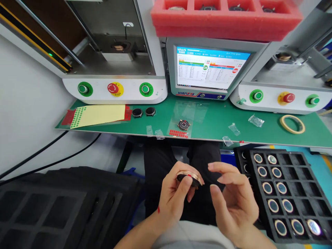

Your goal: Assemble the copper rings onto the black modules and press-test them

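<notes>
Over the lap, my left hand [175, 197] is closed around a gold-rimmed watch case [189, 178] with a black face; a small red mark shows near the thumb tip. To its right, my right hand [233, 197] is raised with thumb and fingers apart, holding nothing. On the green bench top ahead lies another watch case [183, 125], back side up, on a clear film beside a sheet of small red stickers [178, 133]. Two dark watch cases [150, 111] sit further left on the bench.
A black foam tray [293, 193] with gold-rimmed watch cases stands at right; stacked black trays [44, 211] are at left. A yellow sheet [101, 116], film scraps [256, 121] and a tape roll [292, 124] lie on the bench. Behind are a monitor [207, 69], red foam [225, 24] and button panels [115, 90].
</notes>
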Motion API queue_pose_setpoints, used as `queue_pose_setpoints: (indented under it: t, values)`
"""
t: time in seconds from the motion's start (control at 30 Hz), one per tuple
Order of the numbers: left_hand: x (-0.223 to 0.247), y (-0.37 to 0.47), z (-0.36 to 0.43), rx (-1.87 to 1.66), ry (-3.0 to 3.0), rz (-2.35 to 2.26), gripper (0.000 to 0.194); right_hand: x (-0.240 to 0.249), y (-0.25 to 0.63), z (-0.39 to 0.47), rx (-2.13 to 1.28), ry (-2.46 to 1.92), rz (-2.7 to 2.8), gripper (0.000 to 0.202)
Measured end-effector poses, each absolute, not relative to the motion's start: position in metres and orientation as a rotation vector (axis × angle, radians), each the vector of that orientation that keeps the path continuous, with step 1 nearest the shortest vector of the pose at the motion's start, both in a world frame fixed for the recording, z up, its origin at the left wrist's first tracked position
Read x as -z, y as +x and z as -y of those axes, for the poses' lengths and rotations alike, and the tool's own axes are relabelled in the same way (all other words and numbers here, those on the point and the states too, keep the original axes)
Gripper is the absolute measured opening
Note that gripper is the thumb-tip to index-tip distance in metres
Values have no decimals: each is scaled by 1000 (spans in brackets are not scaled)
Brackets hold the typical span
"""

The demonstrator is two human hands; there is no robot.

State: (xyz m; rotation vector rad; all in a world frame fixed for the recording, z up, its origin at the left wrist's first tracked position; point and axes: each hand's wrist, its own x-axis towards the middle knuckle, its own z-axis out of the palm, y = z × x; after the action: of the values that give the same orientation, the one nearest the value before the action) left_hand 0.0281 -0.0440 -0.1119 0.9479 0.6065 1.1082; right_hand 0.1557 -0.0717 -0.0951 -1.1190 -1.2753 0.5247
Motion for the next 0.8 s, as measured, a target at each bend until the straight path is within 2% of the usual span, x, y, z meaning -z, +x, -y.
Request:
queue_pose_setpoints:
  t: [0.1,0.27,0.5,0.8]
  values:
    - [110,28,46,-1081,935,-589,22,93,149,71,-705,-1149,1215,23]
    - [106,26,49,-1129,972,-576,20,88,139,73,-1000,-1097,1136,26]
    - [106,23,53,-1175,1324,-729,15,82,135,73,-1336,-947,864,20]
    - [102,18,45,-1212,1760,-722,26,81,134,70,-1451,-822,724,18]
